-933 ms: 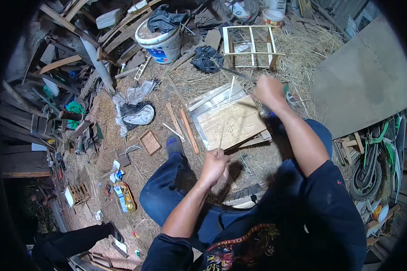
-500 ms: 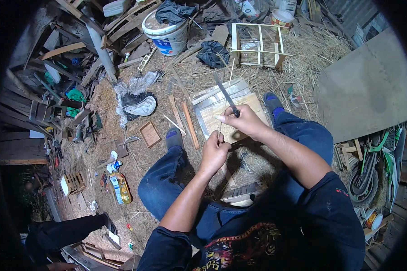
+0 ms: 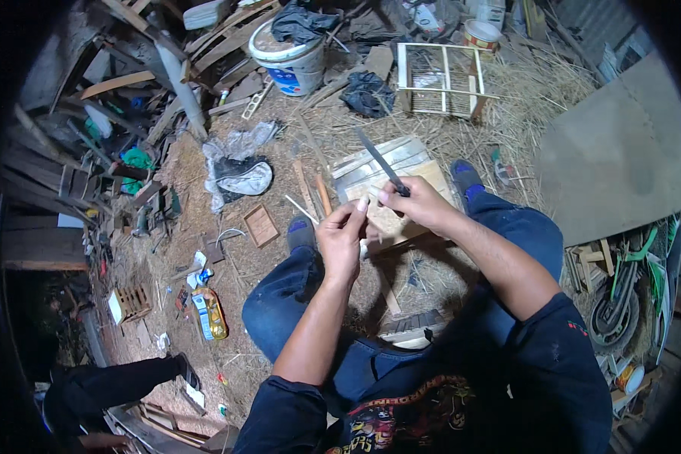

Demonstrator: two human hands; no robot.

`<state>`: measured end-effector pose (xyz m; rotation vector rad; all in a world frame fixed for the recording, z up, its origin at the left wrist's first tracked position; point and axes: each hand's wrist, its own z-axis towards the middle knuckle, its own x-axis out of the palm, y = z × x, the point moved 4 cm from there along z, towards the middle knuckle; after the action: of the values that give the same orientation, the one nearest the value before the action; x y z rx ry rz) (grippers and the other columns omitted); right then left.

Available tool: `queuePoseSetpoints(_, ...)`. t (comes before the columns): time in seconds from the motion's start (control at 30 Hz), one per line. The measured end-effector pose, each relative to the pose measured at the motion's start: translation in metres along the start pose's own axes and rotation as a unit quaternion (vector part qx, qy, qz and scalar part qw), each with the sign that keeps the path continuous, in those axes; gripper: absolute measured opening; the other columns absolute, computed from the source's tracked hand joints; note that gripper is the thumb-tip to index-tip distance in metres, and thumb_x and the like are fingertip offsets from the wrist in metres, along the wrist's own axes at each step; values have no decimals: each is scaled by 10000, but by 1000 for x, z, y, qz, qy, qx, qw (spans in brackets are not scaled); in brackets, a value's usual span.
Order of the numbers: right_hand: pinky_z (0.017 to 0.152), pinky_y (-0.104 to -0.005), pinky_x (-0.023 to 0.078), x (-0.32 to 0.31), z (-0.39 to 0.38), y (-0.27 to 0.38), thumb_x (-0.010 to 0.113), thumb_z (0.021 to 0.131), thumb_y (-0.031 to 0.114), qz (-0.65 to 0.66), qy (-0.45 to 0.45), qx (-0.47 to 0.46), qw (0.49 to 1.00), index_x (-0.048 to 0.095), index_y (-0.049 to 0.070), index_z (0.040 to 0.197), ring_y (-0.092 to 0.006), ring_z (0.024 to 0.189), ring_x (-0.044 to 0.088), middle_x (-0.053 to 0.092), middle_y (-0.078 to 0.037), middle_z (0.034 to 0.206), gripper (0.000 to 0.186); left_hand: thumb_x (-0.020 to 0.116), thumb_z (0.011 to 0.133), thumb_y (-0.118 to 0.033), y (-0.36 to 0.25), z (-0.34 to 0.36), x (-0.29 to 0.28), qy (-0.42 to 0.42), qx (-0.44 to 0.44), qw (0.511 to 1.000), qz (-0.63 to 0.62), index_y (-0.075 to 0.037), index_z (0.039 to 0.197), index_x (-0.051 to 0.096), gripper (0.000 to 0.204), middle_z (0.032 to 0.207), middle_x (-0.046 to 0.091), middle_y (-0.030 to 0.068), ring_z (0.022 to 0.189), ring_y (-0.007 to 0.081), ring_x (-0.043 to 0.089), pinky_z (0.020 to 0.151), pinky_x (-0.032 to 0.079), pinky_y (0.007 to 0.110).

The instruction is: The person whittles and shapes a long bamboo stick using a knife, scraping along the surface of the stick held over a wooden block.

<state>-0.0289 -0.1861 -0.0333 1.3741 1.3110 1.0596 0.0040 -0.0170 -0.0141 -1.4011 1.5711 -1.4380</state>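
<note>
My right hand (image 3: pixel 427 206) grips a knife (image 3: pixel 380 161) by its black handle, the long dark blade slanting up and to the left. Close beside it on the left, my left hand (image 3: pixel 340 238) is closed, thumb and fingers pinched on a thin stick that is mostly hidden; a pale end shows just below the fingers. Both hands are over a low wooden board (image 3: pixel 435 175) between my legs. Left of the board lie a reddish wooden strip (image 3: pixel 323 195) and a small square wooden tray (image 3: pixel 261 227).
A small wooden cage (image 3: pixel 446 69) with thin bars stands ahead. A white bucket (image 3: pixel 307 66) and a dark plastic bag (image 3: pixel 368 94) are farther left. An oil bottle (image 3: pixel 210 314) lies at left, near another person's leg (image 3: pixel 129 384). At right lean a large flat panel (image 3: pixel 620 151) and a motorbike (image 3: pixel 613 303).
My left hand has moved up, closer to the knife hand. The stick, earlier running up past the blade, no longer shows at that length. The view has shifted slightly.
</note>
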Motion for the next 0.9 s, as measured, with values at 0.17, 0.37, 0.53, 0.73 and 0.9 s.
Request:
queuePoseSetpoints(0.17,621,-236,392,12,-12,-3,664,969,304,37,18,-22,999,670,47,885,-49,683,514,632,10,756,270,680,955,-179,1,11,-9,-26,5,998,-64,15,903,678,202,771,681,80,637,150,675,602,562,264)
queuePoseSetpoints(0.37,623,-234,400,13,-13,11,677,960,285,47,20,-32,998,657,48,843,-56,666,530,621,14,703,266,683,952,-174,6,9,-7,-56,36,995,-71,24,934,687,199,776,682,78,660,148,678,619,569,272)
queuePoseSetpoints(0.53,644,-258,438,-15,-4,18,692,944,250,-14,-58,-47,997,663,31,860,-75,685,564,642,-12,732,237,695,946,-204,-10,-1,-4,85,-76,985,131,42,918,715,248,713,668,41,586,87,601,528,464,233)
queuePoseSetpoints(0.73,695,-316,498,-55,-3,42,713,910,229,-238,-60,-55,968,685,-4,924,-134,725,631,669,-61,751,235,652,966,-171,-94,-27,-7,-34,528,694,489,19,984,729,206,746,668,46,658,94,599,596,472,265)
queuePoseSetpoints(0.9,647,-260,474,-58,2,45,708,925,153,-174,7,-63,983,680,-9,935,-77,721,577,654,-14,811,165,553,1027,-221,-56,-1,-15,115,258,831,480,27,1028,701,289,765,667,53,688,121,609,641,490,293)
